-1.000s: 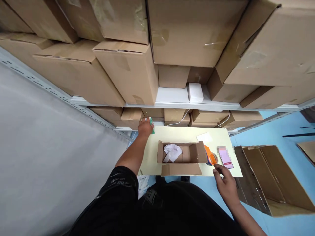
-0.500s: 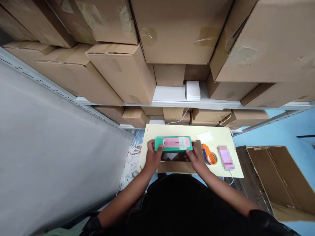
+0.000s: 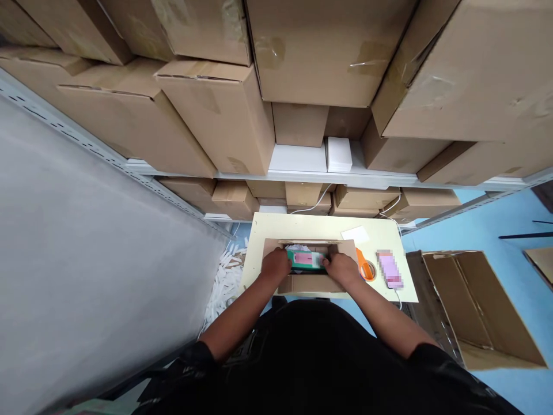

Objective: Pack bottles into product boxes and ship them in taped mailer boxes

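A small green and pink box [image 3: 305, 259] is down inside an open cardboard box [image 3: 317, 282] on the pale yellow table. My left hand [image 3: 276, 266] is closed on its left end, and my right hand [image 3: 342, 270] grips the right end with the thumb along the edge. Some white paper [image 3: 298, 248] shows behind the green box, inside the carton. The carton's flaps are spread outward, and both hands reach in over its sides. My fingertips are partly hidden inside it.
An orange tape dispenser [image 3: 365, 266], a pixelated phone-like item [image 3: 390, 270] and a white card [image 3: 355, 234] lie on the table's [image 3: 268, 226] right. Shelves of cardboard boxes [image 3: 216, 115] rise behind. A large open carton [image 3: 479, 305] stands at right; paper strips [image 3: 222, 288] litter the floor at left.
Both hands have lowered the green and pink box from above the carton down into it. The carton's flaps now show more fully, and the camera view has shifted slightly.
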The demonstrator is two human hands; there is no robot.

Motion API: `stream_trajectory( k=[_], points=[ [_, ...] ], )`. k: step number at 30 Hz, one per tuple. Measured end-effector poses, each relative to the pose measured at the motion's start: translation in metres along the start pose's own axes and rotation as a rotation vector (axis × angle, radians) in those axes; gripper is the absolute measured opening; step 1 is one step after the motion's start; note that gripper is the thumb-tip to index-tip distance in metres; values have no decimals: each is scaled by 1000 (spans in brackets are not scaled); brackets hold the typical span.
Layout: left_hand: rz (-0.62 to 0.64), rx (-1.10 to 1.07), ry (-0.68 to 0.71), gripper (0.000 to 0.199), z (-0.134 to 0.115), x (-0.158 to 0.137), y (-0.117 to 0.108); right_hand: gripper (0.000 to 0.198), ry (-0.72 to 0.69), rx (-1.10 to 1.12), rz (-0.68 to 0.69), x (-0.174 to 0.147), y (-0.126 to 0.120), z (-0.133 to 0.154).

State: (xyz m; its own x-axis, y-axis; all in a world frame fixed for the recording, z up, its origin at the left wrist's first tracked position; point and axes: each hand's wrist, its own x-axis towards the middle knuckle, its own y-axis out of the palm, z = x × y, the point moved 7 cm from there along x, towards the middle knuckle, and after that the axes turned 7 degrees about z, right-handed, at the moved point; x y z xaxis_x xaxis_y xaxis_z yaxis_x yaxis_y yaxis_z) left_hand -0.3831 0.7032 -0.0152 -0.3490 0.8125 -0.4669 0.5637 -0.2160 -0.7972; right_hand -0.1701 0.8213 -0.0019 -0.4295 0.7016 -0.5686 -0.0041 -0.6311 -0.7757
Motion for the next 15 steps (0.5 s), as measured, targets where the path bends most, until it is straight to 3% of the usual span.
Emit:
stream_trajectory(
  k=[3, 5, 9, 11, 13, 15],
  points=[
    [-160, -51, 60, 41, 5, -13, -9, 37, -19, -14, -129, -14, -4, -12],
    [-295, -134, 56, 59, 22, -29, -9, 37, 2, 12, -252, -24, -3, -32],
    [-408, -545, -44, 96, 67, -49, 25, 62, 163, 341, -268, -23, 21, -78],
    [-394, -884, -106, 99, 82, -51, 53, 71, 196, 646, -267, -17, 41, -91],
    [-359, -1170, -152, 89, 85, -51, 80, 75, 165, 947, -280, -14, 62, -95],
    [-294, -1293, -154, 73, 77, -50, 99, 76, 94, 1119, -267, -15, 81, -95]
  ],
)
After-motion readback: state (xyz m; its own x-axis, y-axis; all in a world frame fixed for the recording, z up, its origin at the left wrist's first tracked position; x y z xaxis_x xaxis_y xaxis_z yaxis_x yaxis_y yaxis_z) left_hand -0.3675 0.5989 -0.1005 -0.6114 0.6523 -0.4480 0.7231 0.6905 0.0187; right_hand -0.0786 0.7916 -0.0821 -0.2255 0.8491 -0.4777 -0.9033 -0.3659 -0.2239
